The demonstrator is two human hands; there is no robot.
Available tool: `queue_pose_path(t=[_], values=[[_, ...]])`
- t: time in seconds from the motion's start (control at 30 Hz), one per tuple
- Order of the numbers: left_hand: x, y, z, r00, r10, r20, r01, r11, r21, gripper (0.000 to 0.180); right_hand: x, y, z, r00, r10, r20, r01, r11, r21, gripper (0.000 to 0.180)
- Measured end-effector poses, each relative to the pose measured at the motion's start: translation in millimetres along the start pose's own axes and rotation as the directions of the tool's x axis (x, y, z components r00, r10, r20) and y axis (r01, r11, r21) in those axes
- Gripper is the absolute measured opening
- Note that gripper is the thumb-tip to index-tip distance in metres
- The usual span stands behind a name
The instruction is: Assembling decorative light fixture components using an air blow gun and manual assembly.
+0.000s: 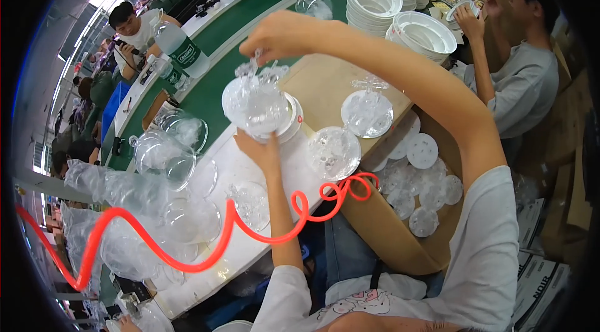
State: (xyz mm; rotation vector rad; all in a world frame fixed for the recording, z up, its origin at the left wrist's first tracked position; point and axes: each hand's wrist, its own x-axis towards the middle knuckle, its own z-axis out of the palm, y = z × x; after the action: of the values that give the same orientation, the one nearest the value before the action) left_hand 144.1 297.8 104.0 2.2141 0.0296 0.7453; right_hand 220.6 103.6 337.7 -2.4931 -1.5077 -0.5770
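My right hand [272, 35] reaches over from the right, its fingers pinched on the top of a clear plastic ornament piece [259, 73]. That piece sits over a round, clear and whitish plastic body [253, 107] that looks slightly blurred. From below, my left hand [257, 149] grips the lower edge of this round body. Just behind it to the right is a white ring base [290, 118], partly hidden. Close by lie clear discs bearing clear ornaments: one disc [367, 113] on the cardboard, another disc [334, 153] at the table edge.
A red coiled hose [212, 260] crosses the front. Clear globes [165, 157] crowd the left side. An open cardboard box [394, 232] holds several discs at my right. Stacked white rings [375, 4] stand at the back. A co-worker [522, 76] sits at the right.
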Motion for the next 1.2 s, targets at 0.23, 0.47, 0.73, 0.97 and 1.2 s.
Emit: queue_pose_path(t=[0.23, 0.47, 0.73, 0.97, 1.2], values=[[-6.1, 27.7, 10.1, 0.986, -0.131, 0.108, 0.118, 0.986, 0.116, 0.115, -13.2, 18.1, 38.7, 0.983, 0.151, -0.110, -0.144, 0.987, 0.067, 0.019], [-14.8, 26.9, -28.7, 0.928, 0.066, 0.366, 0.041, 0.961, -0.275, 0.121, -10.5, 10.9, 61.7, 0.980, 0.195, -0.029, -0.191, 0.976, 0.109, 0.016], [-22.7, 19.8, -21.5, 0.937, -0.124, 0.326, 0.229, 0.923, -0.309, 0.126, -0.6, -7.3, 82.1, 0.965, 0.171, 0.198, -0.214, 0.953, 0.217, 0.015], [-23.0, 13.4, -9.9, 0.944, -0.056, 0.326, 0.213, 0.858, -0.468, 0.125, -1.0, -5.9, 87.8, 0.947, 0.196, 0.254, -0.252, 0.945, 0.209, 0.014], [-21.4, 22.4, -16.6, 0.929, -0.091, 0.360, 0.250, 0.870, -0.425, 0.125, 3.5, -9.4, 88.9, 0.952, 0.115, 0.284, -0.174, 0.966, 0.191, 0.015]])
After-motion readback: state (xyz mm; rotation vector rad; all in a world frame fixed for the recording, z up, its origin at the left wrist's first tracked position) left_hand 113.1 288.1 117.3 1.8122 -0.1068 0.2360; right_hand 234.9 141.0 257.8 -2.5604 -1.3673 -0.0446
